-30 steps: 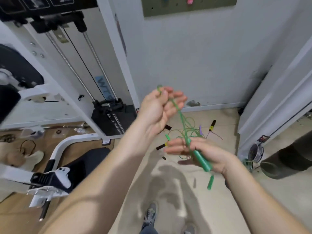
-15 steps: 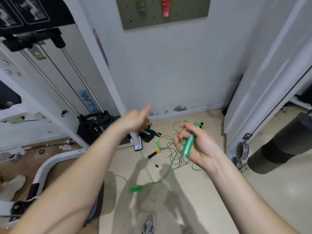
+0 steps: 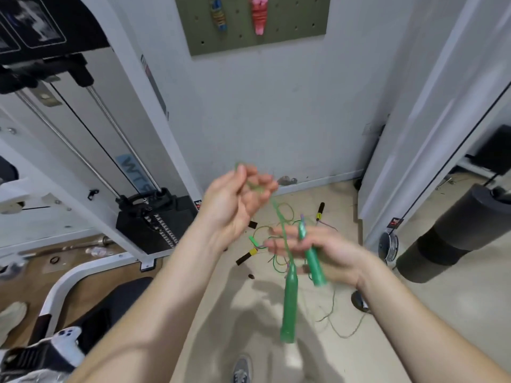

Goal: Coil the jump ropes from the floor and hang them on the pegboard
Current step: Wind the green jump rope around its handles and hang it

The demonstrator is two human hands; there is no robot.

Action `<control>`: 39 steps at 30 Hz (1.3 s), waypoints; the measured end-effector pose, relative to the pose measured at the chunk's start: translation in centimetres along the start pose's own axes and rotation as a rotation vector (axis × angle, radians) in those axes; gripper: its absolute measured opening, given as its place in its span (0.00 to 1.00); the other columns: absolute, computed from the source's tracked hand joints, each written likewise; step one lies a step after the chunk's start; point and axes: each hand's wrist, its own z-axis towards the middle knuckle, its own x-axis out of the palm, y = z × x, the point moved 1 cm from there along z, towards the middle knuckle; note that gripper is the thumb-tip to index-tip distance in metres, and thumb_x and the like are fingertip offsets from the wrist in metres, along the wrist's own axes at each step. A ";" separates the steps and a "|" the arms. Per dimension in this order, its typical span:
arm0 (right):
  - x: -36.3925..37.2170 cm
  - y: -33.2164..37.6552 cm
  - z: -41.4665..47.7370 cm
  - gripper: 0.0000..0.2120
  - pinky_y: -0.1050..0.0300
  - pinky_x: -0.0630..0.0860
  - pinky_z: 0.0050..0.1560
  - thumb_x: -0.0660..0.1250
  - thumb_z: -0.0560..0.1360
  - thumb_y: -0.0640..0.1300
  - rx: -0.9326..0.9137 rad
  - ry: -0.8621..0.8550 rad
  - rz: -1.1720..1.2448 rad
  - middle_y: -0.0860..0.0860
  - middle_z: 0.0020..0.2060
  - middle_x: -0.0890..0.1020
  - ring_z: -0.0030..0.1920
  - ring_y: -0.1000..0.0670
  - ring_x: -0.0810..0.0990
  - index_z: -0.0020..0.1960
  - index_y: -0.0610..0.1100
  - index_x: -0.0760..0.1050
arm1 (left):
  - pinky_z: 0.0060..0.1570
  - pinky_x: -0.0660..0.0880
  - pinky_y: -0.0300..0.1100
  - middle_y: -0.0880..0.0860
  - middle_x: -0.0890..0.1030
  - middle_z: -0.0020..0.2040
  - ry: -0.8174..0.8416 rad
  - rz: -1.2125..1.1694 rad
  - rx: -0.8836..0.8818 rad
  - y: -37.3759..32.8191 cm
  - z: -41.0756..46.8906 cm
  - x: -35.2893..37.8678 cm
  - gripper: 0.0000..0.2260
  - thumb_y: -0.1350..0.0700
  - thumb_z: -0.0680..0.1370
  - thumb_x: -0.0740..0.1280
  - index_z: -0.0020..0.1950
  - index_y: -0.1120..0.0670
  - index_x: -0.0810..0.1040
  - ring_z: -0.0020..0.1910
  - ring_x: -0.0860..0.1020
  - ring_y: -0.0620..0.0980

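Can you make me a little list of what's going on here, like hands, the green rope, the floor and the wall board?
left hand: raised, fingers curled around the green cord
right hand: holds one green handle
other green handle: dangles from the cord, off the floor
floor: more tangled ropes and black-and-yellow handles lie by the wall
pegboard: two coiled ropes hang there, a multicoloured rope and a pink rope
sharpness: hands are blurred
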 end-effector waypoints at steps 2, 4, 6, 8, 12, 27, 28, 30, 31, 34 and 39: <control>0.6 -2.7 -0.7 0.21 0.49 0.70 0.56 0.64 0.70 0.40 0.027 0.101 -0.111 0.42 0.60 0.80 0.64 0.45 0.77 0.64 0.45 0.77 | 0.30 0.79 0.36 0.57 0.82 0.31 -0.022 -0.112 0.028 -1.5 2.1 2.5 0.13 0.58 0.84 0.53 0.44 0.61 0.71 0.32 0.83 0.53; 1.0 -4.3 -1.2 0.17 0.45 0.71 0.59 0.63 0.75 0.40 0.019 0.207 -0.039 0.38 0.60 0.79 0.64 0.40 0.76 0.63 0.45 0.77 | 0.29 0.79 0.38 0.58 0.83 0.32 -0.048 -0.206 0.042 -2.4 3.5 4.0 0.12 0.59 0.84 0.53 0.45 0.62 0.70 0.32 0.83 0.54; 1.0 -4.3 -1.3 0.19 0.35 0.68 0.63 0.60 0.77 0.39 -0.034 0.253 0.212 0.36 0.63 0.77 0.65 0.36 0.74 0.67 0.44 0.73 | 0.29 0.80 0.39 0.58 0.83 0.32 -0.060 -0.262 0.031 -2.5 4.4 4.6 0.12 0.59 0.84 0.53 0.45 0.62 0.70 0.32 0.83 0.54; 1.1 -3.1 -1.0 0.20 0.32 0.68 0.60 0.58 0.76 0.37 -0.117 0.230 0.446 0.37 0.65 0.75 0.64 0.37 0.75 0.67 0.44 0.71 | 0.28 0.79 0.38 0.58 0.83 0.31 -0.049 -0.254 0.007 -2.0 4.4 5.0 0.12 0.59 0.84 0.53 0.44 0.62 0.70 0.31 0.83 0.54; 1.4 -0.2 -0.2 0.22 0.40 0.76 0.53 0.58 0.74 0.36 -0.242 0.102 0.550 0.38 0.60 0.79 0.54 0.40 0.80 0.68 0.43 0.71 | 0.26 0.77 0.35 0.55 0.81 0.30 -0.020 -0.248 -0.025 -0.8 3.6 5.1 0.12 0.58 0.83 0.54 0.44 0.61 0.72 0.31 0.83 0.51; 2.4 3.7 -0.1 0.06 0.64 0.66 0.29 0.65 0.78 0.39 -0.523 -0.527 -0.032 0.52 0.29 0.76 0.29 0.56 0.69 0.43 0.42 0.79 | 0.52 0.78 0.48 0.53 0.81 0.58 0.134 0.636 -0.144 -0.5 4.3 2.9 0.23 0.38 0.79 0.54 0.59 0.55 0.75 0.56 0.80 0.46; 2.3 4.1 0.0 0.06 0.65 0.67 0.28 0.64 0.79 0.38 -0.545 -0.572 -0.011 0.51 0.29 0.76 0.29 0.57 0.70 0.44 0.42 0.78 | 0.55 0.77 0.48 0.51 0.81 0.59 0.177 0.839 -0.169 0.4 3.6 2.1 0.24 0.36 0.78 0.56 0.59 0.54 0.76 0.56 0.79 0.44; 1.9 4.7 0.1 0.07 0.66 0.68 0.27 0.63 0.79 0.37 -0.569 -0.645 0.003 0.51 0.28 0.75 0.27 0.56 0.71 0.43 0.42 0.77 | 0.51 0.75 0.37 0.48 0.82 0.54 0.329 1.002 -0.123 2.6 1.5 1.5 0.18 0.44 0.79 0.62 0.60 0.54 0.78 0.51 0.79 0.39; 1.8 4.9 0.2 0.08 0.65 0.68 0.26 0.63 0.79 0.37 -0.564 -0.664 0.016 0.52 0.27 0.75 0.26 0.56 0.72 0.43 0.42 0.77 | 0.46 0.73 0.32 0.49 0.83 0.50 0.364 0.978 -0.087 3.7 0.4 1.6 0.12 0.51 0.79 0.65 0.59 0.56 0.79 0.45 0.80 0.39; 2.1 4.6 0.5 0.07 0.63 0.69 0.24 0.64 0.79 0.41 -0.512 -0.645 0.037 0.50 0.29 0.77 0.27 0.54 0.75 0.44 0.43 0.78 | 0.37 0.73 0.33 0.51 0.83 0.39 0.236 0.892 0.066 5.7 -0.9 1.7 0.08 0.62 0.78 0.66 0.57 0.58 0.79 0.35 0.80 0.43; 2.1 4.1 0.8 0.22 0.50 0.74 0.45 0.60 0.77 0.59 -0.564 -0.726 -0.322 0.51 0.37 0.77 0.40 0.53 0.77 0.44 0.39 0.76 | 0.48 0.78 0.48 0.54 0.85 0.43 0.196 0.777 0.095 6.7 -1.4 2.2 0.10 0.54 0.81 0.61 0.58 0.53 0.78 0.45 0.83 0.52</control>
